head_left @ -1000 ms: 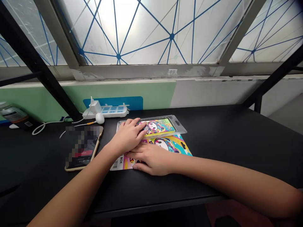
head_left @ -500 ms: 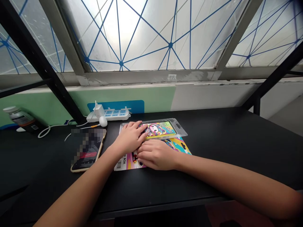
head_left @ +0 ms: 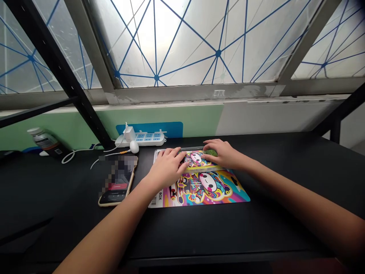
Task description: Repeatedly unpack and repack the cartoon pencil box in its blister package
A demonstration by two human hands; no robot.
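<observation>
A bright cartoon-printed card (head_left: pixel 208 190) lies on the black desk, with "BOX" lettering at its left end. Across its far part rests a clear plastic blister pack (head_left: pixel 196 170) holding a yellow-edged box (head_left: pixel 196 158) with the same cartoon figure. My left hand (head_left: pixel 168 167) lies over the pack's left end, fingers spread and stretched to the right. Over the right end is my right hand (head_left: pixel 225 153), thumb and fingers apart, touching the pack. Both palms' undersides are hidden.
Left of the card lies a phone (head_left: pixel 119 190) in a pale case, partly blurred. Behind it are a white power strip (head_left: pixel 145 139), a plug and a white cable (head_left: pixel 71 155). A dark bottle (head_left: pixel 48 142) stands further left. Black metal posts (head_left: pixel 85 106) rise near the window.
My right hand has moved away from the card's near middle, up and right onto the pack's right end, uncovering the card's picture. My left hand stays on the pack. The camera view has shifted left.
</observation>
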